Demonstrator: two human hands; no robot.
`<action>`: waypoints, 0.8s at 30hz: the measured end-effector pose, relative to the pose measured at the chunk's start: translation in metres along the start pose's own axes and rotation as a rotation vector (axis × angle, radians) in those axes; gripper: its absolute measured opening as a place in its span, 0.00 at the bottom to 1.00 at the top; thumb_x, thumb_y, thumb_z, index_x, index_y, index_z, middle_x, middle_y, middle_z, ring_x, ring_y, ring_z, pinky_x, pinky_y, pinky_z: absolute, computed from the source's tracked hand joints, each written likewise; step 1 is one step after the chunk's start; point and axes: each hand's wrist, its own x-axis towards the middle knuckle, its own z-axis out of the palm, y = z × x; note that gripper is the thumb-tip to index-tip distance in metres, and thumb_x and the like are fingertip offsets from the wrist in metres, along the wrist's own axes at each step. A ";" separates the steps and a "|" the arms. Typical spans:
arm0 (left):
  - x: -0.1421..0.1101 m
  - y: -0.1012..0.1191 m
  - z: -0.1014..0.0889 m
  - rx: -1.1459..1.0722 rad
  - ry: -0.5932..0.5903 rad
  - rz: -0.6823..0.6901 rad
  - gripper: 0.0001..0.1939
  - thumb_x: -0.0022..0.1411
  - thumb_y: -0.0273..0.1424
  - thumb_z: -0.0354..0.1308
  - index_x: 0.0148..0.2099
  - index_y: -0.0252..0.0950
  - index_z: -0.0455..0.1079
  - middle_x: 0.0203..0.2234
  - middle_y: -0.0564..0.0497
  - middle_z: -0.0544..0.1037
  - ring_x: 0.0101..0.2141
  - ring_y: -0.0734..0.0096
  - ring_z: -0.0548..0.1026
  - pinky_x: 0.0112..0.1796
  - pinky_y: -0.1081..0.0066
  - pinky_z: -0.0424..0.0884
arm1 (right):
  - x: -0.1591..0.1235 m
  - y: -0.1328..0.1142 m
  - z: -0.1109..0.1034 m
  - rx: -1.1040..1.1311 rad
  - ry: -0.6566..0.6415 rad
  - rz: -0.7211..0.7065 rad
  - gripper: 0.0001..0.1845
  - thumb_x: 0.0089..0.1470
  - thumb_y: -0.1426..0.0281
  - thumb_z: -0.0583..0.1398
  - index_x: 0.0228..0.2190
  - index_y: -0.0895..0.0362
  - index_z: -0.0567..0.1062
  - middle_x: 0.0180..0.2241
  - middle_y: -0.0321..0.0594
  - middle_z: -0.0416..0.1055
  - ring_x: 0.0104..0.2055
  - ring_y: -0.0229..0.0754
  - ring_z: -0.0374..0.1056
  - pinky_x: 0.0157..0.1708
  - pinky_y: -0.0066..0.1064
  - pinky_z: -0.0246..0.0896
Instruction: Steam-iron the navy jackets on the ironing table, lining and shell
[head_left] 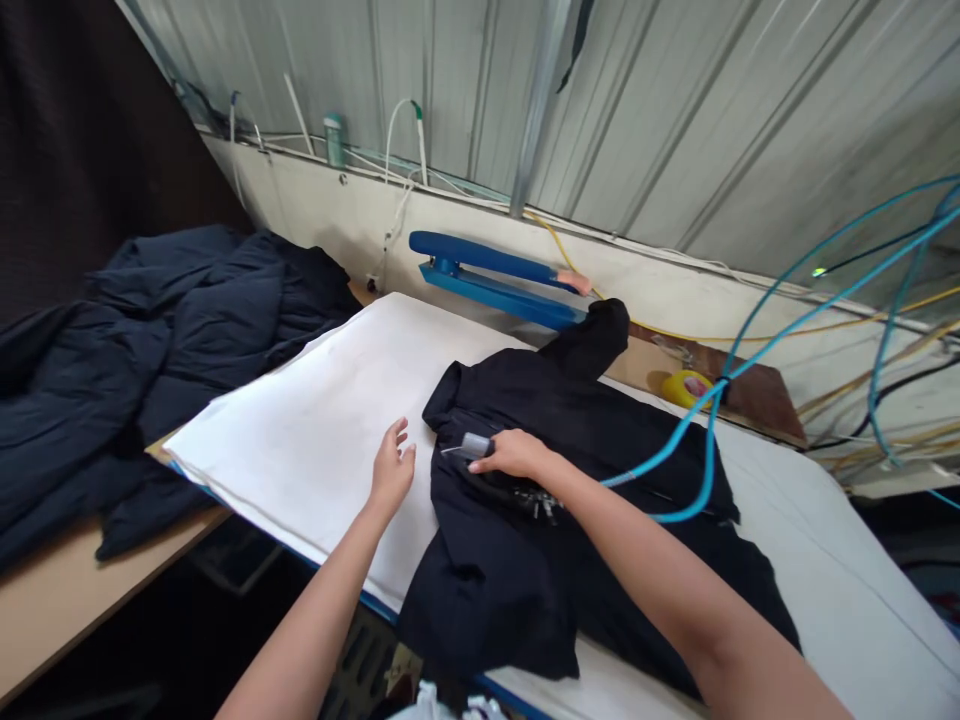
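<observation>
A dark padded jacket (615, 425) lies spread on the white-covered ironing table (315, 400), with its collar to the left and one sleeve toward the wall. My right hand (517, 453) is closed around the handle of a steam iron (477, 446), which is over the jacket near the collar. Much of the iron is dark against the cloth, so its sole is hidden. My left hand (393, 468) hovers above the white cover just left of the jacket, fingers apart and holding nothing.
Blue hoses (709, 400) run from the iron up to the right. Behind the jacket stands a blue sleeve board (495, 265). A yellow tape roll (686, 388) sits on a wooden ledge (757, 400). More dark jackets (187, 330) are heaped on a wooden table (82, 600) at left.
</observation>
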 end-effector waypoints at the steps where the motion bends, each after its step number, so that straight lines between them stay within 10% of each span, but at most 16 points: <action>1: 0.004 0.004 -0.007 -0.003 0.030 0.015 0.24 0.55 0.25 0.46 0.56 0.38 0.53 0.52 0.44 0.63 0.47 0.68 0.68 0.46 0.64 0.66 | 0.012 -0.020 -0.005 -0.015 0.004 -0.027 0.41 0.31 0.36 0.52 0.36 0.54 0.75 0.39 0.46 0.72 0.41 0.49 0.67 0.33 0.32 0.60; 8: 0.026 0.011 -0.045 -0.016 0.174 0.100 0.19 0.55 0.23 0.42 0.50 0.36 0.58 0.47 0.46 0.69 0.45 0.72 0.69 0.48 0.66 0.64 | 0.066 -0.076 -0.044 -0.066 0.133 0.071 0.37 0.36 0.40 0.54 0.38 0.55 0.74 0.42 0.48 0.70 0.43 0.51 0.66 0.35 0.34 0.60; 16: 0.055 -0.001 -0.058 0.053 0.265 -0.010 0.19 0.53 0.22 0.40 0.47 0.36 0.59 0.44 0.48 0.71 0.44 0.73 0.69 0.48 0.68 0.64 | 0.049 -0.053 -0.042 -0.030 -0.336 0.008 0.37 0.30 0.40 0.56 0.30 0.59 0.76 0.29 0.45 0.74 0.28 0.45 0.69 0.27 0.31 0.61; 24: 0.036 0.010 -0.012 0.094 -0.062 0.105 0.16 0.54 0.26 0.42 0.44 0.38 0.64 0.43 0.49 0.72 0.45 0.69 0.68 0.47 0.67 0.64 | 0.090 0.025 -0.078 0.095 0.308 0.450 0.39 0.43 0.41 0.49 0.43 0.59 0.71 0.45 0.53 0.67 0.45 0.51 0.64 0.38 0.34 0.59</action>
